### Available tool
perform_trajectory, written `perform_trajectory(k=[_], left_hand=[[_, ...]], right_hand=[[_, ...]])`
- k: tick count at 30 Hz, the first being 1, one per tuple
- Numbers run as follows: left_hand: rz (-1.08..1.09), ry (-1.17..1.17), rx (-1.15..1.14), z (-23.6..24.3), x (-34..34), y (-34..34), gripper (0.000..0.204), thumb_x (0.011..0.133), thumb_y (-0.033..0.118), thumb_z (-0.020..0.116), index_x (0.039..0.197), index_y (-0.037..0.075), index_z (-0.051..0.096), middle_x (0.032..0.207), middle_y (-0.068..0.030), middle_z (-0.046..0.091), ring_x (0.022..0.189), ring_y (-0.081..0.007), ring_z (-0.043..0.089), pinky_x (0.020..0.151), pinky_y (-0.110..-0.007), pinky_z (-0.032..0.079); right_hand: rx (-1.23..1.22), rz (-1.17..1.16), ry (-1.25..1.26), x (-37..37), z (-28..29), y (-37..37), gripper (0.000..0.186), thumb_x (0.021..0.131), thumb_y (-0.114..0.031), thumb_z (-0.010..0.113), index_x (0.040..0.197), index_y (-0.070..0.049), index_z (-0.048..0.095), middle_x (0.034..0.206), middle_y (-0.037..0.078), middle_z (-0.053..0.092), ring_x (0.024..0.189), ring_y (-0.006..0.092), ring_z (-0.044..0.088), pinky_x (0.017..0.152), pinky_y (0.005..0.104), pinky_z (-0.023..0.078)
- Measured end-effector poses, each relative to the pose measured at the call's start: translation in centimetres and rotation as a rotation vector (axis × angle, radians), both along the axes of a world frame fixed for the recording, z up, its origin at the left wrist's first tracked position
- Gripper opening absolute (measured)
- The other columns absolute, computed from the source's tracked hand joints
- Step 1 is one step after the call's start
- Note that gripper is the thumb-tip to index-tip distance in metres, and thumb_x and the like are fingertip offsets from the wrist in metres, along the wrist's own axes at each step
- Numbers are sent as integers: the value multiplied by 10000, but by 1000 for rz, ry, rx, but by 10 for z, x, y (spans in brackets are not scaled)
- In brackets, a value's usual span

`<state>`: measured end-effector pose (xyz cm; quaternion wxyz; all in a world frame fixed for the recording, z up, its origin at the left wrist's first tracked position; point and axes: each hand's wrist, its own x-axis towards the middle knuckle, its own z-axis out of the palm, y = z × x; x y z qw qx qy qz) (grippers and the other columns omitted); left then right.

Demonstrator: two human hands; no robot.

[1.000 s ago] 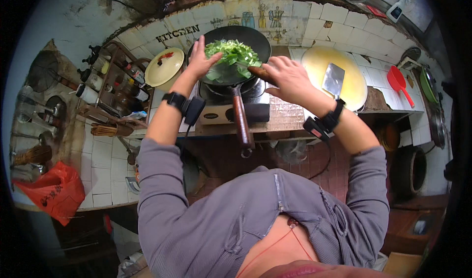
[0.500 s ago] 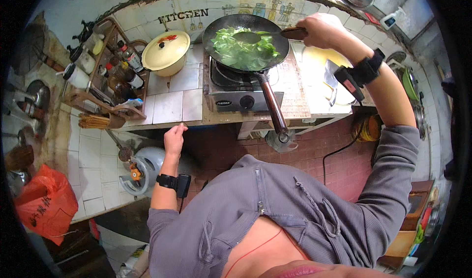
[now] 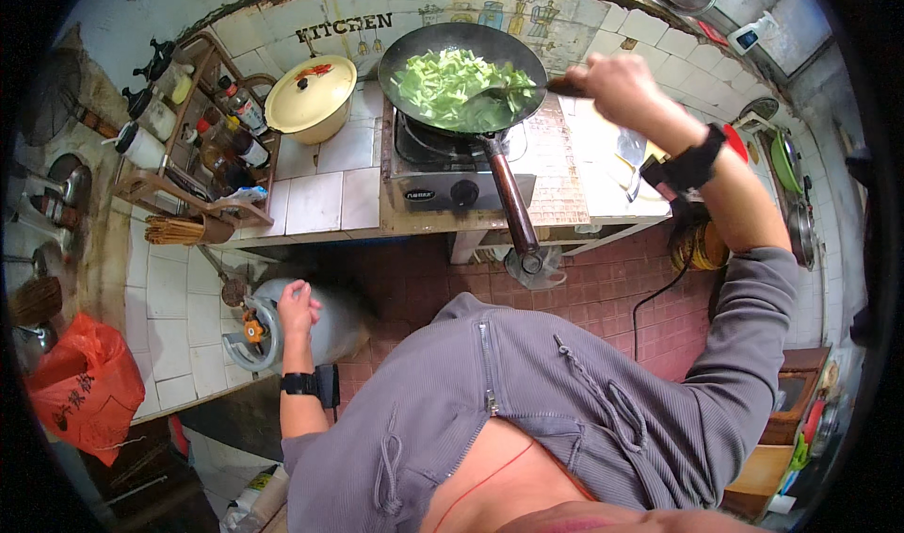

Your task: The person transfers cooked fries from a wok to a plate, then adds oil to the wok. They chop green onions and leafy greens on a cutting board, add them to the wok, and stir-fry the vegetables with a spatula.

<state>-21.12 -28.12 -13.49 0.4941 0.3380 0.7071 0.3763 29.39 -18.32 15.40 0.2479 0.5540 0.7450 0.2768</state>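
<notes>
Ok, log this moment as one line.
right hand: grips spatula handle, blade in wok of greens | left hand: at gas cylinder valve below counter | wok on stove

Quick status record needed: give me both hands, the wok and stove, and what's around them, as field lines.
left hand: down at the gas cylinder, fingers near its regulator valve; contact cannot be confirmed
right hand: gripping the handle of a spatula that reaches into the wok
wok: on the single-burner gas stove, holding cut green vegetables, long handle pointing toward the person
nearby: cream lidded pot left of the stove, bottle rack farther left
</notes>
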Motion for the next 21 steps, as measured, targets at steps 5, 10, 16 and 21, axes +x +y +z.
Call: perform_trajectory(k=[5, 10, 16, 21], left_hand=[[13, 293, 62, 0, -9, -8, 195, 832, 208, 605, 881, 20, 617, 586, 20, 491, 504, -50, 402, 444, -220, 314], [16, 246, 192, -6, 7, 4, 243, 832, 221, 602, 979, 28, 578, 629, 16, 510, 533, -65, 443, 457, -222, 342], [43, 170, 48, -12, -2, -6, 349, 830, 204, 600, 1125, 53, 491, 754, -20, 539, 561, -88, 486, 465, -223, 390], [36, 139, -15, -30, -3, -32, 349, 828, 162, 598, 1134, 45, 478, 799, -51, 527, 568, -101, 500, 467, -236, 414]], right_hand=[[-36, 27, -82, 8, 64, -14, 210, 782, -113, 557, 971, -195, 600, 862, 22, 597, 792, 181, 609, 629, 302, 492], [-106, 49, 38, -19, 5, 25, 171, 771, -109, 546, 923, -144, 616, 968, 47, 549, 806, 207, 596, 620, 330, 495], [-83, -213, 249, 32, 79, 67, 455, 739, -464, 604, 722, -12, 654, 649, 109, 620, 597, 261, 624, 546, 370, 506], [-250, -601, 695, 60, 69, 128, 249, 708, -230, 556, 663, 8, 612, 563, 111, 569, 446, 224, 557, 418, 360, 458]])
